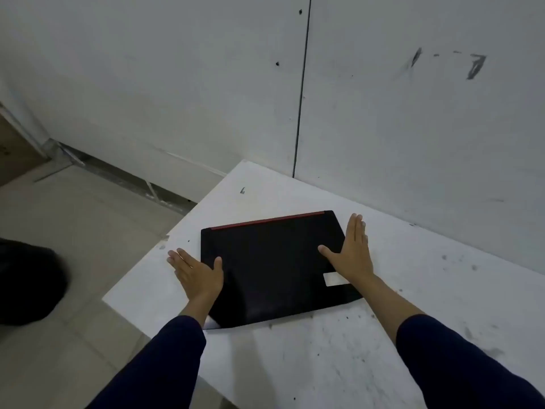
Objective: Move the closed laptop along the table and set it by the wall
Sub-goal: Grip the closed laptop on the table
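A closed black laptop (271,267) with a red strip along its far edge and a white sticker near its right side lies flat on the white table (368,349), a short way from the wall (413,128). My left hand (196,274) rests flat at the laptop's left edge, fingers spread on the table and thumb on the lid. At the right edge, my right hand (351,250) lies with straight fingers along the side and its thumb on the lid. Neither hand is curled around the laptop.
The table's left edge drops to a tiled floor (73,231), and its far left corner meets the wall. A dark object (26,278) sits on the floor at the left. White table surface shows between the laptop and the wall.
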